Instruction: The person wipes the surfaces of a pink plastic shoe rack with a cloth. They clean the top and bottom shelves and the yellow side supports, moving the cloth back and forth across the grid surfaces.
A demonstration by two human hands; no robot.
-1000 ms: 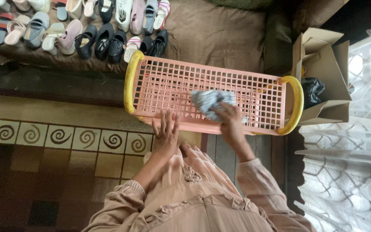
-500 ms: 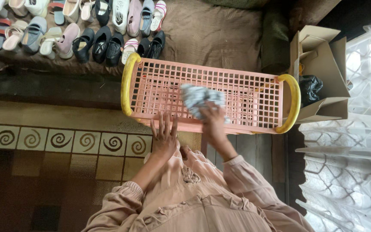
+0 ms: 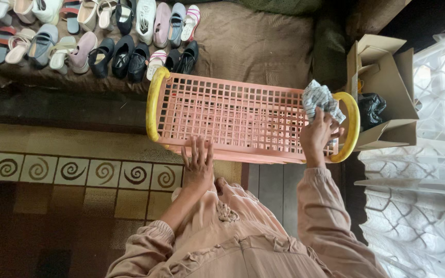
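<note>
Head view: pink rack [image 3: 233, 110] lengthwise left-right, cloth [image 3: 319, 98] at right hand [image 3: 316, 135].

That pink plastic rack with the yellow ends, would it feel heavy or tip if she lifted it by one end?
The pink rack is open plastic grid, so probably light and fairly stiff. It is long between its yellow ends, so lifting one end would likely tilt it. The left hand resting on its edge suggests it slides easily.

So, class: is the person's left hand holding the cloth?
No, the left hand lies flat on the near edge of the pink rack, while the right hand grips the cloth by the yellow end.
</note>
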